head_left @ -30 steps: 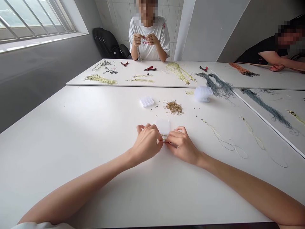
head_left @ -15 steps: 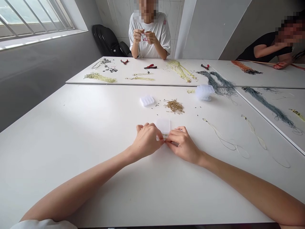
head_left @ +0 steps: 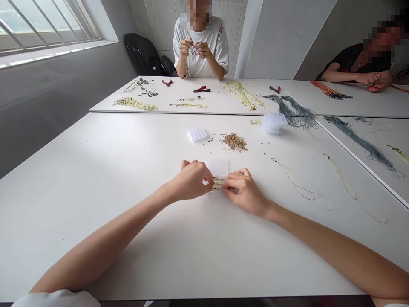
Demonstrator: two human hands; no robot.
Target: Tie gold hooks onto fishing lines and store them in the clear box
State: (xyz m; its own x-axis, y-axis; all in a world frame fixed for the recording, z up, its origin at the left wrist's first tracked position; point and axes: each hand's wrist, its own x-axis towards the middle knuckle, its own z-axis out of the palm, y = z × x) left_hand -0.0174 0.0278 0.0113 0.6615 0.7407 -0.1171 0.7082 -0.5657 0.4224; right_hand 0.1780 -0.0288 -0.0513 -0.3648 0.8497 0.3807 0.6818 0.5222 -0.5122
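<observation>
- The left hand (head_left: 190, 181) is curling in against a small clear plastic box (head_left: 218, 167), its exact grip hidden, so nobody can tell yet.
- The right hand (head_left: 244, 196) is pinching thin beaded strands (head_left: 217, 184), fingers pressed together, right across that box on the white table (head_left: 96, 238).
- A heap of brass pins (head_left: 234, 142) is lying just ahead.

The person's left hand (head_left: 191, 181) has drawn back from the right hand (head_left: 244, 192), uncovering short gold-and-black beaded strands (head_left: 217, 183) laid across a clear plastic box (head_left: 218, 168). At the far right, a co-worker in a black shirt (head_left: 354, 59) has lowered both forearms, hands (head_left: 375, 79) now together on a white table (head_left: 377, 104).
</observation>
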